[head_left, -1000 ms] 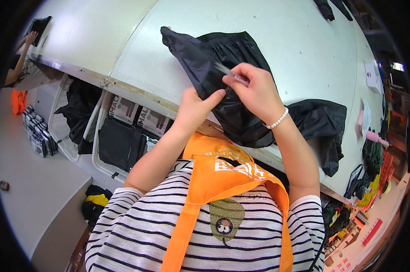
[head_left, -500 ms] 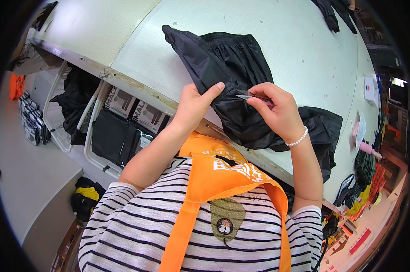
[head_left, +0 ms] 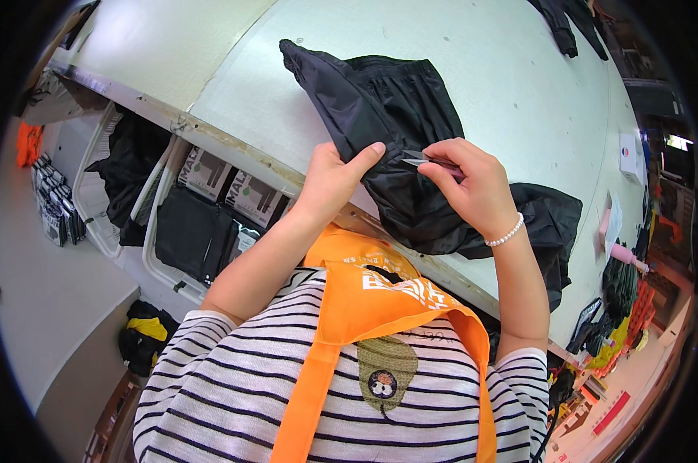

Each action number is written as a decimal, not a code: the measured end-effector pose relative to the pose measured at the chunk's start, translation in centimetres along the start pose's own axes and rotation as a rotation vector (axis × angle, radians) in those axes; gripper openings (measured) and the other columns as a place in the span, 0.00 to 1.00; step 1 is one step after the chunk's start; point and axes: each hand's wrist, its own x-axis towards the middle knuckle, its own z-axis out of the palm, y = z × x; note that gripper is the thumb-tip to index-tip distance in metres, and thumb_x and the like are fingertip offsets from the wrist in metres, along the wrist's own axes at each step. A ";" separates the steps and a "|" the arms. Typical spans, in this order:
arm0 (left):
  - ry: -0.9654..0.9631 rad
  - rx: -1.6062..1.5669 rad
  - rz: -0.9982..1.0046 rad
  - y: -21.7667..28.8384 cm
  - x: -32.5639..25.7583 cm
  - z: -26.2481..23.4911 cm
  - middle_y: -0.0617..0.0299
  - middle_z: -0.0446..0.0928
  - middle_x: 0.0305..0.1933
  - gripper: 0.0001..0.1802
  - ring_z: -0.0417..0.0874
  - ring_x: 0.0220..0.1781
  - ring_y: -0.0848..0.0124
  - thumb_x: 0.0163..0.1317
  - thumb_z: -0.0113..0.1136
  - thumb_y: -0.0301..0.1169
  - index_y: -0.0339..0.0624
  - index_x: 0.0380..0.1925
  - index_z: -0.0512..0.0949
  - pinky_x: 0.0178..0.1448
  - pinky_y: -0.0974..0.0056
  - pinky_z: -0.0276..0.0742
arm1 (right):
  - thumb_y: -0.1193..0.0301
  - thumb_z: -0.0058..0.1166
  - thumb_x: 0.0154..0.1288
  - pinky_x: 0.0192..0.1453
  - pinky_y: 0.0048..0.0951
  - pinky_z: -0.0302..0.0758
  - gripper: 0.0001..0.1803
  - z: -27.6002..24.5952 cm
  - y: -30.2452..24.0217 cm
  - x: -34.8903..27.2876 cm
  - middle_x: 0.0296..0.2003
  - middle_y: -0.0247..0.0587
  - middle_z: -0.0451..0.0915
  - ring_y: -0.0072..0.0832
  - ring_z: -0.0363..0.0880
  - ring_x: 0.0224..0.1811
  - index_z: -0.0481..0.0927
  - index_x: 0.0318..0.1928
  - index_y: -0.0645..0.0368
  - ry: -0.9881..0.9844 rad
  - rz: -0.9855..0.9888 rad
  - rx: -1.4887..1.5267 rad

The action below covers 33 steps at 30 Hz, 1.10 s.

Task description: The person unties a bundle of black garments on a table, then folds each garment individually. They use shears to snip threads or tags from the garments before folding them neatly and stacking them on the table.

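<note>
A pair of black elastic-waist pants (head_left: 407,96) lies crumpled across the pale table, part of it hanging over the front edge. My left hand (head_left: 335,176) is closed on the cloth, its thumb on top and its other fingers hidden beneath. Between the thumb and fingers of my right hand (head_left: 470,185) are small thread snips (head_left: 416,161), pointed left. Their two metal blades are slightly parted, right by the cloth near my left thumb. A bead bracelet circles the right wrist.
White baskets (head_left: 152,251) below the table's left edge hold folded black garments and packages. More black clothing (head_left: 557,27) lies at the far right of the table (head_left: 511,85). A white box (head_left: 631,157) and a pink bottle (head_left: 627,255) stand along the right side.
The snips' blades have parted slightly more. The upper end of the pants has shifted a little to the right, and both hands have stayed nearly in place.
</note>
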 end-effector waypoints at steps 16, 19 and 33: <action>-0.045 -0.182 -0.085 1.0 -0.8 0.3 0.65 0.78 0.36 0.13 0.76 0.35 0.80 0.59 0.59 0.31 0.32 0.38 0.77 0.39 0.73 0.72 | 0.64 0.61 0.56 0.28 0.22 0.72 0.10 1.0 -0.1 0.6 0.28 0.34 0.78 0.26 0.79 0.25 0.78 0.33 0.56 0.036 -0.096 -0.006; -0.057 -0.302 -0.117 0.2 -0.8 0.0 0.65 0.78 0.36 0.12 0.77 0.36 0.80 0.60 0.60 0.32 0.34 0.39 0.77 0.38 0.73 0.72 | 0.66 0.61 0.55 0.27 0.22 0.72 0.10 1.5 0.0 0.6 0.28 0.34 0.78 0.26 0.78 0.24 0.78 0.34 0.56 0.041 -0.098 0.020; 0.417 0.197 -0.274 -7.4 -2.5 -13.5 0.65 0.77 0.37 0.19 0.74 0.32 0.74 0.53 0.61 0.25 0.37 0.46 0.73 0.37 0.69 0.71 | 0.58 0.68 0.45 0.37 0.25 0.73 0.24 5.4 22.0 -3.5 0.26 0.41 0.80 0.26 0.76 0.27 0.81 0.35 0.66 0.138 0.773 0.138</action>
